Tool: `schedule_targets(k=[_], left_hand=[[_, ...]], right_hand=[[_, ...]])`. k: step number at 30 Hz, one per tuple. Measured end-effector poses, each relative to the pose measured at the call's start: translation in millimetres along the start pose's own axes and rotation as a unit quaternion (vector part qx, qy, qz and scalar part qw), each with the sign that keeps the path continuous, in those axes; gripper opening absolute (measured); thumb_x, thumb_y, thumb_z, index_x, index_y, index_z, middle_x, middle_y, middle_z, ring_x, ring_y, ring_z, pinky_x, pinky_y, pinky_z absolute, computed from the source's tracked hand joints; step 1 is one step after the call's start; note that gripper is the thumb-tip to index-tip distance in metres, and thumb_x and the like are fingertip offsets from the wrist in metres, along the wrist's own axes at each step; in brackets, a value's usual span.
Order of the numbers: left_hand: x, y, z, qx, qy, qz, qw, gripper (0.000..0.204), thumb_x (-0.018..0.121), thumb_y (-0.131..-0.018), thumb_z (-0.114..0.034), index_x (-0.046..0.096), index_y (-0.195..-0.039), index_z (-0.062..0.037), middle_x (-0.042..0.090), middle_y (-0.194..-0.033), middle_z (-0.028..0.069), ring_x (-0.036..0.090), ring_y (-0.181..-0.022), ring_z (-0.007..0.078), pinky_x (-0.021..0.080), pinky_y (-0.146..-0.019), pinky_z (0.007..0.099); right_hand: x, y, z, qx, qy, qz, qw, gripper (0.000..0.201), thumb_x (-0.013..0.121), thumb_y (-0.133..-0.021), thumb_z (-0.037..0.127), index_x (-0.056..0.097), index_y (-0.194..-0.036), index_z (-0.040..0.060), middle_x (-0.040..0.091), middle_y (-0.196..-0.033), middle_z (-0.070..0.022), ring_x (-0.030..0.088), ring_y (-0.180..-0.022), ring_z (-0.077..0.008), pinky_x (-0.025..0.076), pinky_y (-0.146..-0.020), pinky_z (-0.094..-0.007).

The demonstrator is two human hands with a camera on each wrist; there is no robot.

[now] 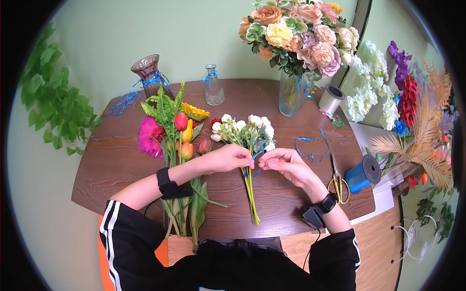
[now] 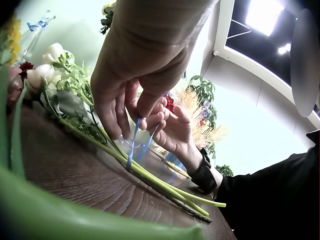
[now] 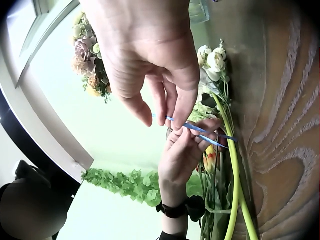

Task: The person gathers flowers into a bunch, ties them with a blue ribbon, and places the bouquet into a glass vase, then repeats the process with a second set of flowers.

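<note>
A bunch of white flowers (image 1: 245, 130) with green stems (image 1: 250, 194) lies on the table in front of the person. Blue ribbon (image 2: 134, 145) loops around the stems just below the blossoms. Above the stems, the left hand (image 1: 230, 157) pinches one end of that ribbon between thumb and finger. From the right, the right hand (image 1: 289, 165) holds the other end at its fingertips, the thumb standing a little apart in the right wrist view. Both hands' fingertips are close together, and in the left wrist view the two ribbon ends rise from the stems towards them.
Tulips (image 1: 186, 150) and other loose flowers lie left of the bunch. Gold-handled scissors (image 1: 338, 184), a blue ribbon spool (image 1: 363, 173) and a cut ribbon piece (image 1: 313, 149) lie to the right. Behind stand a purple vase (image 1: 148, 72), a small glass bottle (image 1: 212, 89) and a filled vase (image 1: 291, 97).
</note>
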State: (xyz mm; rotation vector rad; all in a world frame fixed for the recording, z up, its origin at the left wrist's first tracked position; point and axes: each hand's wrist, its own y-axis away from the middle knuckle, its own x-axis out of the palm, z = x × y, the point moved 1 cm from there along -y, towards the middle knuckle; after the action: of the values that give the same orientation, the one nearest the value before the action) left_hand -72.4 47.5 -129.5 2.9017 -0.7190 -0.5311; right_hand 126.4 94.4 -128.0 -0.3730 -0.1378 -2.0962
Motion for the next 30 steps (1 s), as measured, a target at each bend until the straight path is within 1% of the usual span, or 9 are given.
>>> schedule_targets(k=[3, 6, 12, 14, 17, 20, 21, 26, 30], left_hand=[[0, 0, 0, 0.004, -0.002, 0.002, 1.0, 0.018, 0.049, -0.084, -0.015, 0.057, -0.09, 0.0, 0.059, -0.088, 0.0039, 0.052, -0.084, 0.0093, 0.039, -0.079, 0.0236], [1, 1, -2, 0.012, -0.008, 0.002, 1.0, 0.018, 0.049, -0.084, -0.016, 0.057, -0.088, -0.0001, 0.059, -0.087, 0.0038, 0.052, -0.084, 0.0089, 0.039, -0.079, 0.0235], [4, -1, -10, 0.019, -0.102, 0.011, 0.995, 0.018, 0.05, -0.083, -0.019, 0.058, -0.086, -0.0035, 0.06, -0.083, 0.0037, 0.053, -0.079, 0.0096, 0.04, -0.075, 0.0241], [8, -1, -8, 0.05, -0.102, -0.006, 0.993, 0.019, 0.052, -0.08, -0.024, 0.06, -0.084, -0.0064, 0.061, -0.076, 0.0052, 0.056, -0.072, 0.0127, 0.042, -0.068, 0.026], [11, 3, -15, 0.055, -0.136, -0.03, 0.989, 0.018, 0.052, -0.079, -0.022, 0.06, -0.083, -0.0062, 0.06, -0.073, 0.0053, 0.057, -0.071, 0.0156, 0.042, -0.068, 0.0263], [13, 10, -30, 0.019, -0.228, -0.045, 0.972, 0.017, 0.052, -0.079, -0.021, 0.059, -0.082, -0.0056, 0.06, -0.076, 0.007, 0.057, -0.074, 0.0208, 0.043, -0.068, 0.029], [14, 10, -31, 0.038, -0.241, -0.046, 0.969, 0.017, 0.052, -0.079, -0.021, 0.058, -0.082, -0.0052, 0.059, -0.081, 0.0084, 0.057, -0.076, 0.0228, 0.043, -0.069, 0.0304], [15, 19, -31, 0.132, -0.3, -0.088, 0.94, 0.016, 0.053, -0.079, -0.02, 0.056, -0.082, -0.0042, 0.05, -0.105, 0.0156, 0.053, -0.088, 0.0302, 0.041, -0.077, 0.0366], [11, 17, -30, 0.145, -0.322, -0.102, 0.93, 0.016, 0.052, -0.079, -0.019, 0.056, -0.082, -0.004, 0.046, -0.11, 0.0166, 0.05, -0.094, 0.0303, 0.039, -0.081, 0.0367]], right_hand=[[-3, -2, -4, -0.038, -0.006, -0.017, 0.999, 0.016, 0.056, -0.078, 0.004, 0.055, -0.093, -0.0016, 0.06, -0.087, -0.0101, 0.058, -0.082, -0.015, 0.047, -0.073, -0.0255], [2, 0, 0, -0.01, 0.036, -0.041, 0.998, 0.013, 0.055, -0.078, 0.003, 0.057, -0.09, 0.0002, 0.06, -0.083, -0.0083, 0.058, -0.076, -0.0127, 0.047, -0.07, -0.0237], [3, 1, 1, -0.105, 0.189, -0.04, 0.975, 0.009, 0.055, -0.079, 0.005, 0.058, -0.085, 0.0, 0.059, -0.088, -0.0068, 0.055, -0.071, -0.0091, 0.046, -0.067, -0.0214], [3, 0, -1, -0.069, 0.184, -0.038, 0.98, 0.009, 0.054, -0.08, 0.006, 0.057, -0.086, -0.0008, 0.058, -0.088, -0.0062, 0.055, -0.07, -0.0086, 0.046, -0.066, -0.0213], [1, -2, -6, -0.033, 0.153, -0.056, 0.986, 0.009, 0.054, -0.08, 0.006, 0.055, -0.086, -0.0012, 0.058, -0.084, -0.0048, 0.054, -0.068, -0.008, 0.046, -0.064, -0.0211], [-1, -3, -11, -0.011, 0.135, -0.095, 0.986, 0.011, 0.054, -0.08, 0.007, 0.054, -0.087, -0.0009, 0.058, -0.079, -0.0034, 0.054, -0.066, -0.0077, 0.046, -0.061, -0.0206], [-2, -3, -12, -0.004, 0.133, -0.109, 0.985, 0.011, 0.055, -0.08, 0.008, 0.054, -0.088, -0.0008, 0.058, -0.077, -0.003, 0.054, -0.065, -0.0076, 0.046, -0.061, -0.0205], [-10, -3, -18, 0.051, 0.196, -0.065, 0.977, 0.014, 0.057, -0.08, 0.011, 0.058, -0.086, -0.0015, 0.059, -0.076, -0.0034, 0.054, -0.065, -0.0077, 0.046, -0.06, -0.0202], [-6, -1, -21, 0.097, 0.155, 0.019, 0.983, 0.017, 0.058, -0.079, 0.012, 0.06, -0.088, -0.0016, 0.059, -0.078, -0.0034, 0.054, -0.067, -0.0079, 0.046, -0.064, -0.0216]])
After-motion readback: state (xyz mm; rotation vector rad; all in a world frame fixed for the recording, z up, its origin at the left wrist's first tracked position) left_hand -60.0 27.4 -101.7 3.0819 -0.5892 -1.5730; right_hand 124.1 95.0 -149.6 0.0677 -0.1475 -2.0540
